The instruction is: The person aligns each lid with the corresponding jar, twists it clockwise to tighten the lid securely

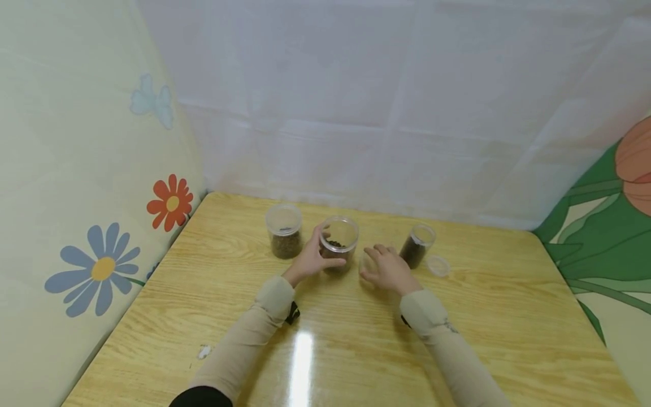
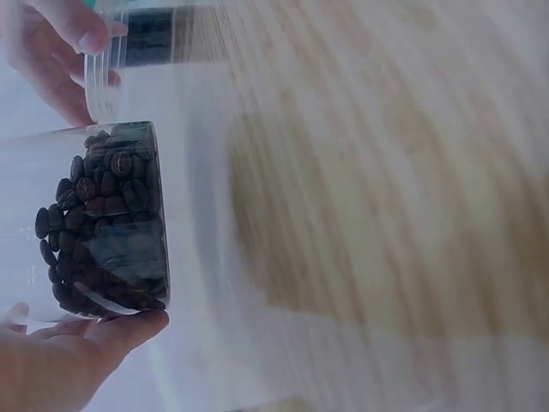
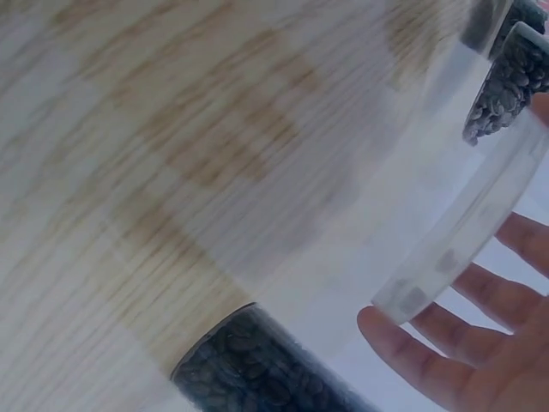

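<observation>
My left hand (image 1: 307,257) grips a clear jar (image 1: 339,240) from its left side. Dark coffee beans (image 2: 107,227) fill its lower part, heaped against one side in the left wrist view, and its top is uncovered. Just to the right, my right hand (image 1: 389,272) holds a wide clear lid (image 3: 455,249) by its edge, tilted and apart from the jar. The fingers (image 3: 412,348) of that hand lie along the lid's rim; the thumb is mostly out of sight in the right wrist view.
A narrower jar of dark beans (image 1: 416,249) stands behind the right hand, with a small clear lid (image 1: 438,265) lying beside it. Left of the gripped jar stands another clear jar (image 1: 285,240) with brown contents. A white cloth (image 1: 356,113) hangs behind the wooden table (image 1: 508,316).
</observation>
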